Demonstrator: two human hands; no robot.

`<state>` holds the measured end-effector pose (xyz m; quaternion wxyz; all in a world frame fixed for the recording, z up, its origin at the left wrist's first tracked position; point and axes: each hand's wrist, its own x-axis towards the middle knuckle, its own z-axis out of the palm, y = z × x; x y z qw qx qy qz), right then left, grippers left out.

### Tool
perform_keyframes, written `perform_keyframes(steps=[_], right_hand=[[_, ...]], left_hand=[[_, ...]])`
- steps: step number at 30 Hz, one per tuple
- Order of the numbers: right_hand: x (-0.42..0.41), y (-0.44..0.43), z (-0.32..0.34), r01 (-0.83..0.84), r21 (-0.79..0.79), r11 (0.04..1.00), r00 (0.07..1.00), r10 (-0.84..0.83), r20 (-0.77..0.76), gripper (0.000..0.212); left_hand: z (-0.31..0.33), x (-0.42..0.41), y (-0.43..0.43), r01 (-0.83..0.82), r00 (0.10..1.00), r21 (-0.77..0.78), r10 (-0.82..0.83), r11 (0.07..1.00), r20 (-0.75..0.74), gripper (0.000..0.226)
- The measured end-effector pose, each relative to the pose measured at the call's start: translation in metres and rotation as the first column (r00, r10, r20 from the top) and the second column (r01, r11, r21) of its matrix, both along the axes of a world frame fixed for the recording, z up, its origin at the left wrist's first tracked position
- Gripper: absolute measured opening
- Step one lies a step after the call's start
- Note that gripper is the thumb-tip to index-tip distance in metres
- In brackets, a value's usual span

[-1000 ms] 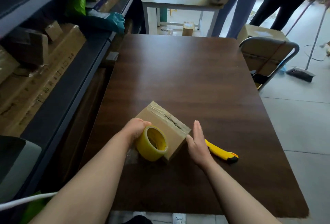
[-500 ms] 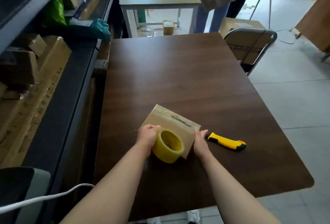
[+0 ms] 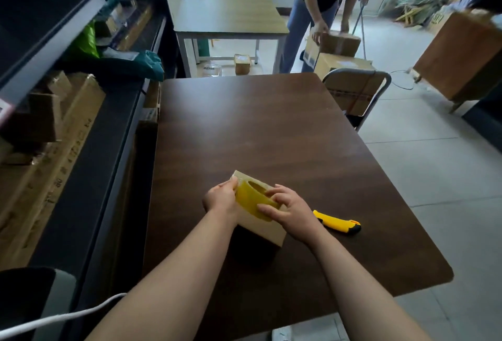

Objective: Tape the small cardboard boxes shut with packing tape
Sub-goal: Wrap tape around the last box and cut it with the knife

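A small cardboard box [image 3: 267, 229] stands on the dark wooden table [image 3: 271, 129], near its front edge. A yellowish roll of packing tape [image 3: 251, 199] sits on top of the box. My right hand [image 3: 289, 211] grips the roll from the right, fingers curled over its rim. My left hand [image 3: 221, 198] pinches at the roll's left side, by the box's far left corner; whether it holds the tape end or the box edge is hidden.
A yellow utility knife [image 3: 338, 221] lies on the table just right of my right hand. Shelves with cartons [image 3: 54, 137] run along the left. A chair [image 3: 358, 91] stands at the table's far right. A person [image 3: 326, 1] handles boxes beyond it.
The tape roll moved from the box's front side up onto its top. My right hand left the box's side and took hold of the roll. The camera view tilted upward.
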<state>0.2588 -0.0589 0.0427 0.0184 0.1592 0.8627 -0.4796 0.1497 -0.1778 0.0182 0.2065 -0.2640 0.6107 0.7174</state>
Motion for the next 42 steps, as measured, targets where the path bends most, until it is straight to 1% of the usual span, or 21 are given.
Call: perform_keyframes(steps=[2, 5, 6, 8, 10, 13, 16, 19, 24, 29, 34, 37, 42], right_hand=[[-0.004, 0.009, 0.008, 0.056, -0.083, 0.995, 0.998, -0.058, -0.020, 0.023], [-0.012, 0.022, 0.020, 0.102, -0.166, 0.981, 0.993, -0.109, -0.035, 0.045], [-0.015, 0.026, 0.023, 0.115, -0.184, 0.976, 0.992, -0.123, -0.031, 0.049], [-0.025, 0.036, 0.026, 0.129, -0.200, 0.971, 0.991, -0.134, -0.013, 0.046], [-0.034, 0.047, 0.026, 0.135, -0.136, 0.982, 0.991, -0.133, 0.019, 0.042], [-0.040, 0.065, 0.018, 0.124, 0.035, 0.992, 0.989, -0.126, 0.076, 0.045], [-0.044, 0.079, 0.006, 0.100, 0.083, 0.991, 0.988, -0.109, 0.110, 0.051], [-0.052, 0.087, -0.001, 0.073, 0.129, 0.989, 0.986, -0.091, 0.140, 0.053], [-0.064, 0.090, -0.005, 0.025, 0.267, 0.963, 0.978, -0.079, 0.192, 0.051], [-0.068, 0.086, -0.006, -0.006, 0.312, 0.950, 0.971, -0.069, 0.230, 0.053], [-0.069, 0.083, -0.005, -0.008, 0.320, 0.948, 0.963, -0.079, 0.256, 0.046], [-0.069, 0.080, -0.005, -0.005, 0.318, 0.948, 0.963, -0.081, 0.257, 0.051], [-0.067, 0.079, -0.007, 0.004, 0.314, 0.949, 0.963, -0.088, 0.255, 0.051]], left_hand=[[0.003, -0.011, -0.004, 0.038, 0.996, 0.006, -0.037, 0.999, -0.075, 0.011], [0.005, -0.033, -0.012, -0.080, 0.988, 0.014, 0.082, 0.997, -0.133, 0.013], [0.005, -0.038, -0.013, -0.096, 0.984, 0.010, 0.096, 0.995, -0.148, 0.012], [0.000, -0.044, -0.008, -0.084, 0.981, 0.024, 0.087, 0.996, -0.174, 0.011], [-0.010, -0.047, -0.001, -0.090, 0.981, 0.008, 0.090, 0.996, -0.170, 0.012], [-0.025, -0.058, 0.001, -0.151, 0.978, -0.070, 0.139, 0.986, -0.157, 0.015], [-0.037, -0.068, 0.002, -0.080, 0.983, -0.154, 0.053, 0.985, -0.175, 0.016], [-0.047, -0.071, 0.004, -0.011, 0.987, -0.237, -0.027, 0.971, -0.157, 0.013], [-0.053, -0.081, 0.006, 0.053, 0.990, -0.275, -0.087, 0.960, -0.114, 0.016], [-0.051, -0.085, 0.005, 0.125, 0.984, -0.308, -0.157, 0.943, -0.081, 0.014], [-0.056, -0.083, 0.006, 0.137, 0.987, -0.327, -0.159, 0.935, -0.040, 0.018], [-0.061, -0.082, 0.004, 0.152, 0.985, -0.347, -0.169, 0.926, -0.021, 0.019], [-0.064, -0.081, 0.005, 0.172, 0.982, -0.398, -0.190, 0.901, -0.006, 0.019]])
